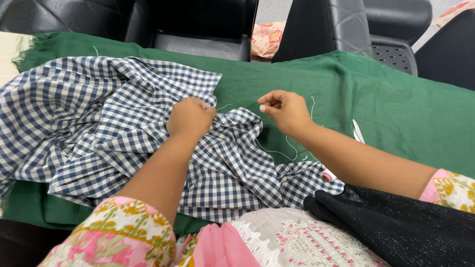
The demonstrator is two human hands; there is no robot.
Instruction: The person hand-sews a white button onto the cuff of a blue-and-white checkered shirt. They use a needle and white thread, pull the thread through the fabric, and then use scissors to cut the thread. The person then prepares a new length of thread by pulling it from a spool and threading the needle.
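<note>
A person sits at a counter (pixel 396 99) draped in a green cloth (pixel 405 113), sewing by hand, seen from above their own arms.

Across the left half of the counter, reaching to its near edge, lies a rumpled blue-and-white checked fabric (pixel 74 118). The left hand (pixel 190 117) is clenched on a fold of it near the middle of the counter, pinching the cloth up into a small ridge.

Just to the right, over bare green cloth, the right hand (pixel 286 110) has thumb and fingertips pressed together as if gripping a needle; the needle itself is too fine to make out. A white thread (pixel 277 152) runs from the fabric between the two hands and trails in loose loops below the right wrist, towards the near edge.

Further right, a pair of small white thread snips (pixel 357 131) lies on the green cloth, half hidden behind the right forearm. A small pink-ended object (pixel 327 176), perhaps a thread spool, rests near the near edge beside a black garment (pixel 396 222).

Risks, as I judge them: the slack thread could knot or snag on the checked folds when pulled tight. The bunched layers under the left hand could be stitched together by mistake. The right forearm sits close enough to the snips to nudge them.
</note>
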